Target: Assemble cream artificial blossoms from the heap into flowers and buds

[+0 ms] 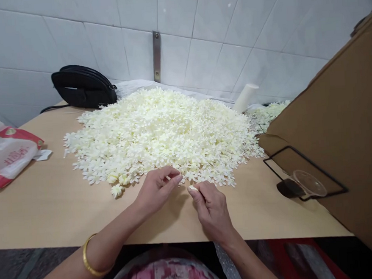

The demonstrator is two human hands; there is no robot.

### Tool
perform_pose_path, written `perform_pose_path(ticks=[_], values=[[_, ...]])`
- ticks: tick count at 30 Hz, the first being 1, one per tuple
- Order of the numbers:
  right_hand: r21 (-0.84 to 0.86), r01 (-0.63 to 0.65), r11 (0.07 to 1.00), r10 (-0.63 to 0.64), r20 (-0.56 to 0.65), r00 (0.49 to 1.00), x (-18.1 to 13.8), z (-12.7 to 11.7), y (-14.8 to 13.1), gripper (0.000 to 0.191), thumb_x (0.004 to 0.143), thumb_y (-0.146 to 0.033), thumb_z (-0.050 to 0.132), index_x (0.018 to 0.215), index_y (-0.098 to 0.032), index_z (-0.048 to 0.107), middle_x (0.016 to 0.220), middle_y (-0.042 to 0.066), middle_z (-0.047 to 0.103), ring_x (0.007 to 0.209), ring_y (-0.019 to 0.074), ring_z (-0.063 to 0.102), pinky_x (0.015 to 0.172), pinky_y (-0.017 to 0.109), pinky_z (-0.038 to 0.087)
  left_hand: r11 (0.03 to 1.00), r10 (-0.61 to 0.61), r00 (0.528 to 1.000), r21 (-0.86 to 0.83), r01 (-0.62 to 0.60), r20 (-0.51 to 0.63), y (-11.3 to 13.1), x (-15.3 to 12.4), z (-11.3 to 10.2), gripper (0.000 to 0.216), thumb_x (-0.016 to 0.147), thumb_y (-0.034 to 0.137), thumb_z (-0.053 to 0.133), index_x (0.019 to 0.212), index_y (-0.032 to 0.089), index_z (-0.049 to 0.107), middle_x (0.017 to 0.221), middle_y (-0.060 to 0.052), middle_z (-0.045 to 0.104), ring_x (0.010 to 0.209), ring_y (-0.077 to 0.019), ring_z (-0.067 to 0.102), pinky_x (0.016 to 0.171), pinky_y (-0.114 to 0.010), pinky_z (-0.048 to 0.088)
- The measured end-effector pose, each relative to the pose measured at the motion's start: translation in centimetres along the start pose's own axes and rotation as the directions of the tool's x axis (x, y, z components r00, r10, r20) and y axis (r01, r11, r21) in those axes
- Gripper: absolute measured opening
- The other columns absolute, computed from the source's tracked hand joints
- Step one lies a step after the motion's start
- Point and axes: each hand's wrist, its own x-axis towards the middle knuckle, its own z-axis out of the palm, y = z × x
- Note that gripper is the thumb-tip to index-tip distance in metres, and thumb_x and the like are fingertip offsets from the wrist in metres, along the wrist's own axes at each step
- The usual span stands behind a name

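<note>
A broad heap of cream-white artificial flower heads point(169, 128) covers the middle of the table. My left hand point(159, 186) is at its front edge, thumb and forefinger pinched together; anything between the tips is too small to make out. Just to the right, my right hand point(211, 208) is closed, with a small white petal piece point(193, 188) showing between thumb and forefinger. The two hands are close but apart. Left of them, a few fuller blossoms point(117, 190) lie by the heap, made of layered petals.
A black bag point(82, 88) stands at the back left by the tiled wall. A red and white plastic bag point(7, 154) lies at the left. On the right are a cardboard box point(337, 116), a black wire frame point(313, 164) and a round clear container point(309, 182). A white roll point(246, 98) leans behind the heap.
</note>
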Motion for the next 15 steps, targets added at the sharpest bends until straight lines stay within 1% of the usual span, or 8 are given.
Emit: perform_pose_path(ticks=[2,4,6,7,9,11,13,15], values=[[-0.005,0.026,1.0,-0.026,0.005,1.0,0.0,0.3,-0.1,0.027,0.087,-0.024,0.036,0.062,-0.018,0.045,0.056,0.0,0.045,0.058,0.0138,0.042,0.056,0.026,0.031,0.995,-0.044,0.998,-0.083,0.048,0.051,0.0,-0.2,-0.2,0.021,0.08,0.029,0.047,0.072,0.014,0.06,0.065,-0.001,0.058,0.062,-0.0122,0.051,0.059,-0.022,0.04],[0.041,-0.001,0.999,0.001,0.008,1.0,0.4,0.4,-0.2,0.033,0.088,-0.026,0.035,0.056,-0.018,0.041,0.053,-0.001,0.041,0.054,0.0125,0.039,0.053,0.025,0.03,0.987,-0.073,0.994,-0.138,0.084,0.087,0.1,0.1,-0.7,0.021,0.078,0.03,0.049,0.069,0.014,0.06,0.061,0.0,0.055,0.059,-0.0113,0.049,0.057,-0.022,0.038],[0.156,-0.096,0.983,0.09,0.044,0.995,1.1,0.3,-0.4,0.036,0.088,-0.03,0.035,0.054,-0.019,0.039,0.051,-0.003,0.038,0.051,0.0112,0.037,0.05,0.024,0.028,0.98,-0.078,0.994,-0.176,0.091,0.081,0.3,1.0,-1.5,0.021,0.078,0.031,0.05,0.07,0.014,0.06,0.06,0.001,0.053,0.058,-0.0106,0.047,0.056,-0.022,0.037],[0.246,-0.161,0.956,0.144,0.089,0.986,1.7,0.2,-0.6,0.037,0.088,-0.034,0.035,0.055,-0.018,0.042,0.051,-0.003,0.038,0.05,0.0106,0.037,0.048,0.024,0.029,0.979,-0.073,0.995,-0.188,0.085,0.068,0.4,1.5,-1.8,0.021,0.077,0.032,0.051,0.07,0.014,0.06,0.059,0.002,0.052,0.056,-0.0102,0.046,0.054,-0.021,0.036],[0.445,-0.302,0.843,0.228,0.213,0.95,3.1,-0.2,-0.9,0.035,0.087,-0.04,0.035,0.066,-0.018,0.05,0.053,-0.003,0.043,0.048,0.0097,0.039,0.045,0.022,0.03,0.976,-0.052,0.998,-0.208,0.058,0.032,0.5,2.6,-2.3,0.021,0.077,0.032,0.052,0.07,0.014,0.059,0.059,0.002,0.052,0.055,-0.0098,0.045,0.052,-0.021,0.035],[0.598,-0.419,0.684,0.276,0.32,0.907,4.6,-0.4,-1.1,0.034,0.086,-0.045,0.035,0.082,-0.018,0.056,0.053,-0.003,0.047,0.046,0.0094,0.042,0.041,0.021,0.031,0.973,-0.033,0.999,-0.23,0.032,-0.001,0.2,3.4,-2.3,0.022,0.077,0.033,0.051,0.069,0.015,0.059,0.06,0.002,0.053,0.054,-0.0099,0.046,0.052,-0.021,0.035],[0.68,-0.487,0.548,0.302,0.382,0.873,6.0,-0.4,-1.0,0.034,0.083,-0.047,0.04,0.091,-0.018,0.056,0.055,-0.002,0.051,0.048,0.0099,0.047,0.042,0.02,0.034,0.973,-0.029,0.999,-0.229,0.018,-0.045,-0.4,3.7,-2.1,0.023,0.078,0.034,0.05,0.068,0.015,0.059,0.06,0.001,0.054,0.055,-0.0104,0.047,0.053,-0.021,0.036],[0.722,-0.512,0.465,0.284,0.426,0.859,7.1,-0.2,-0.7,0.03,0.079,-0.044,0.049,0.089,-0.018,0.057,0.062,-0.001,0.056,0.059,0.0111,0.054,0.052,0.022,0.042,0.983,-0.014,0.995,-0.186,-0.005,-0.099,-1.1,3.6,-1.9,0.024,0.078,0.033,0.05,0.068,0.014,0.059,0.059,0.001,0.054,0.056,-0.0109,0.048,0.055,-0.022,0.037]])
